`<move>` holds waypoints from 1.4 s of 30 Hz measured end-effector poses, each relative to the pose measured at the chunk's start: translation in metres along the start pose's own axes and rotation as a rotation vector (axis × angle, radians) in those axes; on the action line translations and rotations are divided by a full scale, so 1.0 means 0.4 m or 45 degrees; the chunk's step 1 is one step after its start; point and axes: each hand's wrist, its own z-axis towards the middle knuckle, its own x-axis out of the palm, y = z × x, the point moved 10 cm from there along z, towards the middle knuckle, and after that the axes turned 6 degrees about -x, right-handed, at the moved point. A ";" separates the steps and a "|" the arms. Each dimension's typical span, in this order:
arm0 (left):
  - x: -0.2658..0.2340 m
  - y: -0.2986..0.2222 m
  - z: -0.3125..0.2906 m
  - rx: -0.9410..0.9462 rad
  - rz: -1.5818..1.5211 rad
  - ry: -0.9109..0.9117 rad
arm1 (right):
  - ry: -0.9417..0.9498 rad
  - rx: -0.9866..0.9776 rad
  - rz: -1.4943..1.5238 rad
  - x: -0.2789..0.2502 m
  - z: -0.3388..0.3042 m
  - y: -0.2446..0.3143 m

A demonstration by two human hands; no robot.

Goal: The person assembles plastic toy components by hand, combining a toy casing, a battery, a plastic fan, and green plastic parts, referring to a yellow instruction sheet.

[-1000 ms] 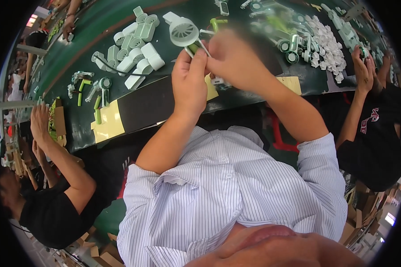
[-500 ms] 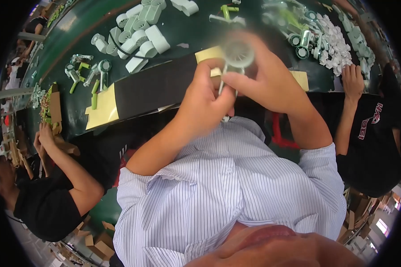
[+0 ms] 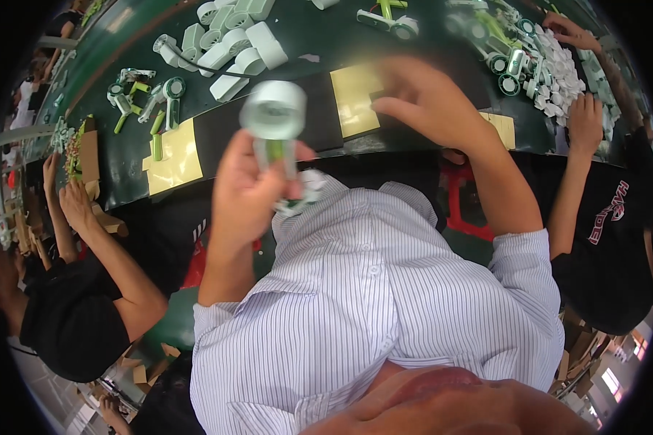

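Upright in my left hand [image 3: 241,188] is a pale green handheld fan body [image 3: 274,109], its round head on top and a brighter green piece showing in its handle. The fingers are wrapped round that handle, in front of the bench's near edge. My right hand [image 3: 432,101] hangs over the right part of the black mat [image 3: 228,130], beside a yellow patch [image 3: 352,80]. Its thumb stands apart from the blurred fingers, and nothing shows between them. Beyond the mat lies a fan with a green part [image 3: 395,25].
Pale green round-ended housings [image 3: 239,43] are heaped at the back left. Several partly built fans [image 3: 168,94] lie nearer, by a black cable. White small parts [image 3: 555,83] are piled at the right, near a co-worker's hand [image 3: 586,127]. Another co-worker's hand [image 3: 76,206] is far left.
My hands have parted. The left has carried the fan body left, its head now upright; the right has let go and opened. At the far right, another hand has come in over the parts.
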 end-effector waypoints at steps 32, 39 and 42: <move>0.064 0.130 0.063 -0.116 1.546 0.793 | -0.269 -0.023 -0.274 -0.381 -0.088 0.114; 0.116 0.064 0.030 0.420 1.637 0.793 | 0.542 -0.398 -0.303 0.171 0.217 0.104; 0.120 0.105 0.030 0.570 1.459 0.761 | 0.500 -0.441 -0.511 0.239 0.262 0.014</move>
